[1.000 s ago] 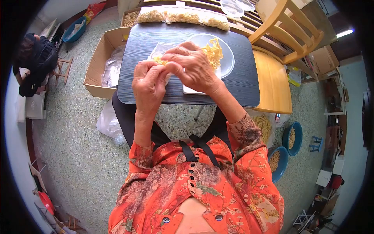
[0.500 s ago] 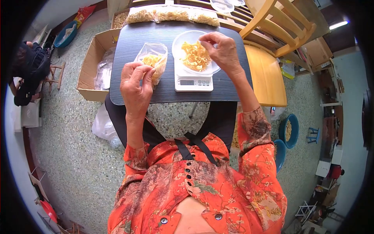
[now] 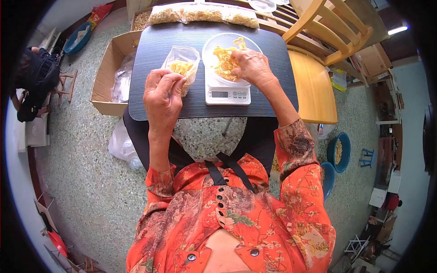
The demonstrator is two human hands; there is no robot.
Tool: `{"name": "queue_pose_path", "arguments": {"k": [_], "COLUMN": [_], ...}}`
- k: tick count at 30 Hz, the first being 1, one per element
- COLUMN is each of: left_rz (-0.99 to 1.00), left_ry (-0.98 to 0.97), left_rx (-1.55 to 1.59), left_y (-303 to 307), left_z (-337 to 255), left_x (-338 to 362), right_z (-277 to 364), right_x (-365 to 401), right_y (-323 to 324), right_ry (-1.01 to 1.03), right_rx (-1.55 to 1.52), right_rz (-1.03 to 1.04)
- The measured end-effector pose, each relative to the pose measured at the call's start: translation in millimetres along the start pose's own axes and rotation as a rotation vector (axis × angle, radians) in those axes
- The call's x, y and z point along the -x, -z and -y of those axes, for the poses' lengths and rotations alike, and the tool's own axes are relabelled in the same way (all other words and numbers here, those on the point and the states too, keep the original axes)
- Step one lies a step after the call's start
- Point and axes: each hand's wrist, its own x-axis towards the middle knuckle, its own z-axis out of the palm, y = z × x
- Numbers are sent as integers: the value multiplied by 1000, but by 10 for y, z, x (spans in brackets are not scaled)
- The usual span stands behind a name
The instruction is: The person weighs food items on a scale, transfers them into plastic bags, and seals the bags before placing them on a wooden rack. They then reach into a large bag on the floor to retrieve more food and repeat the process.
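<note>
My left hand [image 3: 162, 98] pinches the near edge of a clear plastic bag [image 3: 195, 55], which stands with its mouth open on the dark table [image 3: 157, 43]. Pale yellow dried pieces [image 3: 181, 68] fill part of the bag. At the right, my right hand [image 3: 253, 66] reaches into a translucent white bowl [image 3: 210, 42]. Its fingers curl around some yellow curled dried strips [image 3: 223, 61], and the fingertips are partly hidden among them. Beneath the bowl sits a white digital scale [image 3: 227, 94]; its display is too small to read.
Filled clear bags [image 3: 202, 13] line the table's far edge. A cardboard box [image 3: 107, 75] holding plastic stands left, a wooden chair [image 3: 314, 86] right. Blue basins [image 3: 344, 142] and a small blue stool [image 3: 367, 157] are on the floor. A person in dark clothes [image 3: 38, 79] is far left.
My right hand has lowered from the bowl's rim into the strips and closed around some. My left hand keeps its pinch on the bag. The view has shifted slightly.
</note>
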Motion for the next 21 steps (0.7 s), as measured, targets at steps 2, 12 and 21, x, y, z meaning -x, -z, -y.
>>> {"name": "queue_pose_path", "arguments": {"k": [2,12,21], "left_rz": [-8,-8,-1], "left_ry": [5,-5,-16], "left_rx": [12,10,23], "left_y": [-11,-23,-20], "left_z": [-1,-45,-75], "left_x": [1,-20,-27], "right_z": [-5,-105,-359], "right_x": [0,-46,-22], "right_y": [-13,-165,67], "right_ry": [-6,133,-12], "right_rx": [-27,-123,-900], "right_rz": [-16,-165,-109]}}
